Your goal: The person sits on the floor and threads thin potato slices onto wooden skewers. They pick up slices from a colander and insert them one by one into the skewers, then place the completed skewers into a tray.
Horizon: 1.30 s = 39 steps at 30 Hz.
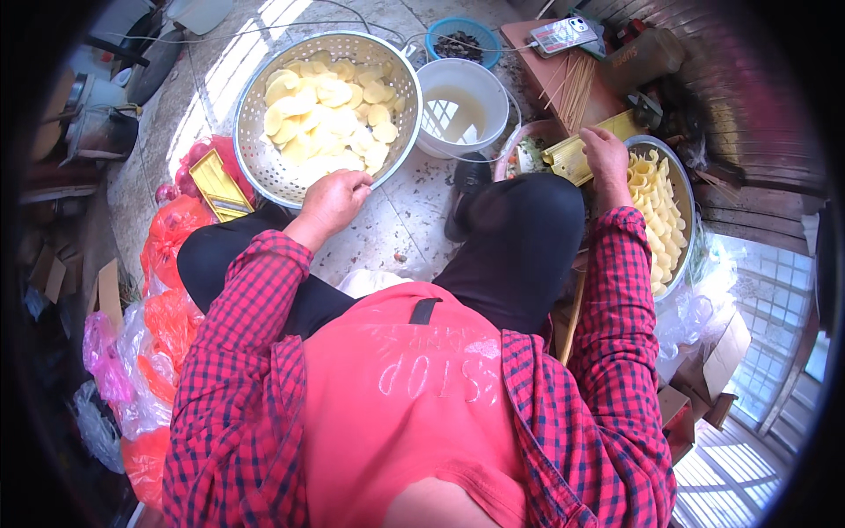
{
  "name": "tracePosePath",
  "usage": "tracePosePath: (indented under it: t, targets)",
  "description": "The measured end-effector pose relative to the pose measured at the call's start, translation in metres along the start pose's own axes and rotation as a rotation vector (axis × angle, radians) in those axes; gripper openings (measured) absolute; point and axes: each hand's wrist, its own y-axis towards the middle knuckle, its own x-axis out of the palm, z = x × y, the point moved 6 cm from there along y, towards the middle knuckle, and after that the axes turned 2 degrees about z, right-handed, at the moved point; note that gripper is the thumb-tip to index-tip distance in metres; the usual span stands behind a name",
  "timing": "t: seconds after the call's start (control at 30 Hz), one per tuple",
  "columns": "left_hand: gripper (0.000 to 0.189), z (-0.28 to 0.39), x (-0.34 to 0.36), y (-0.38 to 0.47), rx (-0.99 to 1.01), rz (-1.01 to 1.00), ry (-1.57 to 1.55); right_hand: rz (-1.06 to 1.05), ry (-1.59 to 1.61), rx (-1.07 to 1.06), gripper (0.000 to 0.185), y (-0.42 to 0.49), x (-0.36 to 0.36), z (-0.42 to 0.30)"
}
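Observation:
My left hand [335, 200] rests at the near rim of a large metal colander [247, 142], its fingers by the edge. Pale potato slices [323, 119] are heaped inside the colander. On the other side, my right hand [604, 155] is over a yellow slotted board [571, 162], beside a metal bowl [690, 198]. Folded potato slices [660, 211] stand in rows in that bowl. Thin wooden skewers [575, 92] lie just beyond my right hand. Whether either hand holds a slice or a skewer is too small to tell.
A white bucket [492, 132] of cloudy water stands between the vessels, with a blue basket [436, 30] behind it. A phone [562, 36] with a cable lies on the reddish board [528, 63]. A yellow slicer [221, 188] and red plastic bags [175, 231] are at the left.

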Motion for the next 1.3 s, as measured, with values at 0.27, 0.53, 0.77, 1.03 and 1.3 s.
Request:
tracePosePath:
  t: [0.27,0.53,0.77,1.03,1.3]
  targets:
    - [0.021,0.014,-0.002,0.012,-0.102,-0.064,-0.065,-0.037,-0.419,-0.009,0.05,0.07,0.041,-0.004]
    - [0.022,0.032,-0.005,0.023,-0.079,-0.044,-0.023,-0.07,-0.74,0.115,0.049,0.116,0.058,0.014]
    - [0.021,0.038,-0.008,0.033,-0.041,-0.098,-0.018,-0.267,-0.655,0.17,0.033,0.168,0.063,0.074]
    - [0.025,0.035,-0.008,0.03,-0.021,-0.098,-0.026,-0.271,-0.686,0.233,0.031,0.17,0.064,0.084]
    - [0.028,0.034,-0.015,0.025,-0.082,-0.084,-0.084,-0.267,-0.159,0.124,0.022,0.121,0.058,0.033]
